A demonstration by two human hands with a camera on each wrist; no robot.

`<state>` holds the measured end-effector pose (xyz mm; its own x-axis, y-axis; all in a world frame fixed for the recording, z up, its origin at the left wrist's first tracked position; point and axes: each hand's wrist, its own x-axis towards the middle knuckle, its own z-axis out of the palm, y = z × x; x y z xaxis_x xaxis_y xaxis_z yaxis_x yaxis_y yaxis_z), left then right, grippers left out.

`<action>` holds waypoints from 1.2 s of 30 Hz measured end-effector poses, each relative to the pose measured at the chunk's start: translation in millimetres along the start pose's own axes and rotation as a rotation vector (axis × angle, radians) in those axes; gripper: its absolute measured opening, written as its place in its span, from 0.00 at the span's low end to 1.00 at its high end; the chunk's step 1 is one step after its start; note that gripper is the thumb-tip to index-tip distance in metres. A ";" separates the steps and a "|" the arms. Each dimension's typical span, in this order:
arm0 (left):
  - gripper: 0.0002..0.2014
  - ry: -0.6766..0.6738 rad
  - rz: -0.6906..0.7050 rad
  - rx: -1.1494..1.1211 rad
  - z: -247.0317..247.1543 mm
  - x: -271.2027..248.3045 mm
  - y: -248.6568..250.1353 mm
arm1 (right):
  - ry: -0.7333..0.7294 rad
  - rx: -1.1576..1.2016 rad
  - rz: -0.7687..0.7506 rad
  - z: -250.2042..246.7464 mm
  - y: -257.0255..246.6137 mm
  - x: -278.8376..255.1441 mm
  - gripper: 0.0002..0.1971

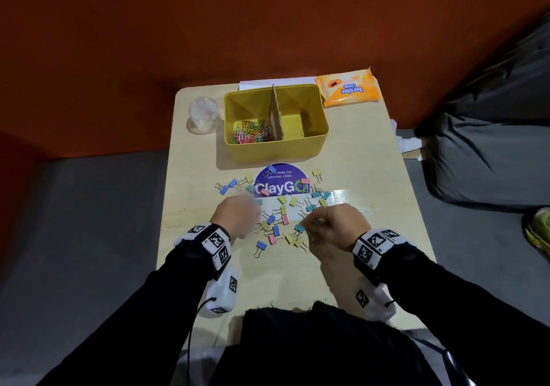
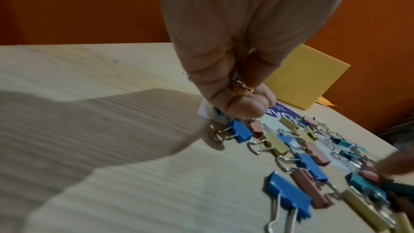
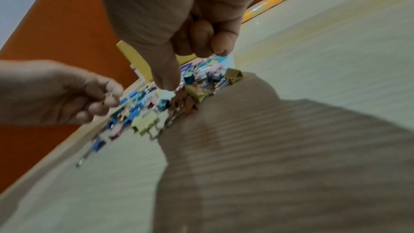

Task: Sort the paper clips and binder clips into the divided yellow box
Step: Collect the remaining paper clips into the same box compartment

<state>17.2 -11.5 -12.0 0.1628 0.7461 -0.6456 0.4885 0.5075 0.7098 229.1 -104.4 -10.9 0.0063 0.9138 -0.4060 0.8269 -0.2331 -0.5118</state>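
Note:
The yellow box [image 1: 273, 152] stands at the table's far middle, split by a cardboard divider [image 1: 275, 114]. Coloured paper clips [image 1: 253, 134] lie in its left compartment; the right one looks bare. Several pastel binder clips [image 1: 276, 222] are scattered on the table in front of it. My left hand [image 1: 238, 216] hovers over their left edge, and in the left wrist view it [image 2: 241, 102] pinches a small bunch of paper clips [image 2: 239, 84]. My right hand [image 1: 324, 225] is at the pile's right side with fingers curled [image 3: 190, 54], the thumb tip down among the clips. What it holds is hidden.
A clear plastic cup [image 1: 204, 114] stands left of the box, and an orange tissue pack [image 1: 348, 88] right of it. A purple round sticker [image 1: 281, 177] lies under the clips. A dark bag [image 1: 491, 147] and a shoe [image 1: 538, 230] are off the table's right edge.

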 end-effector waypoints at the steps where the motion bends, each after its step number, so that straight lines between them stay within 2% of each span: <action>1: 0.18 0.000 0.007 -0.004 0.7 -0.4 -0.3 | 0.052 0.086 0.049 -2.0 3.6 0.0 0.07; 4: 0.17 -0.016 0.045 -0.023 4.3 -1.5 1.5 | 0.166 0.244 0.170 -8.9 8.3 0.1 0.05; 7: 0.16 -0.029 0.095 0.024 8.6 -2.6 9.3 | 0.184 0.324 0.202 -15.2 5.7 2.0 0.05; 10: 0.15 0.015 0.185 0.149 8.5 0.1 22.1 | 0.192 0.408 0.248 -24.9 -1.3 6.7 0.07; 14: 0.16 0.068 0.281 0.181 1.1 0.4 48.3 | 0.173 0.533 0.194 -45.2 -25.3 21.4 0.15; 19: 0.17 0.190 0.424 0.222 -12.7 7.6 76.8 | 0.114 0.467 0.029 -66.0 -74.9 48.6 0.18; 23: 0.15 0.303 0.534 0.300 -20.9 13.4 97.9 | 0.179 0.380 -0.084 -85.2 -101.4 73.6 0.18; 26: 0.12 0.317 0.614 0.386 -25.3 19.6 111.3 | 0.196 0.285 -0.115 -100.2 -109.5 90.2 0.18; 32: 0.08 0.379 0.567 0.385 -24.4 35.9 122.1 | 0.350 0.246 -0.098 -96.4 -113.6 113.7 0.14; 36: 0.09 0.371 0.545 0.377 -22.3 45.6 121.2 | 0.349 0.249 -0.093 -93.2 -117.9 119.2 0.15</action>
<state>64.7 93.7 50.9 0.1983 0.9790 -0.0468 0.6925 -0.1061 0.7136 184.8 63.0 71.6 0.1630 0.9824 -0.0913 0.6722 -0.1783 -0.7186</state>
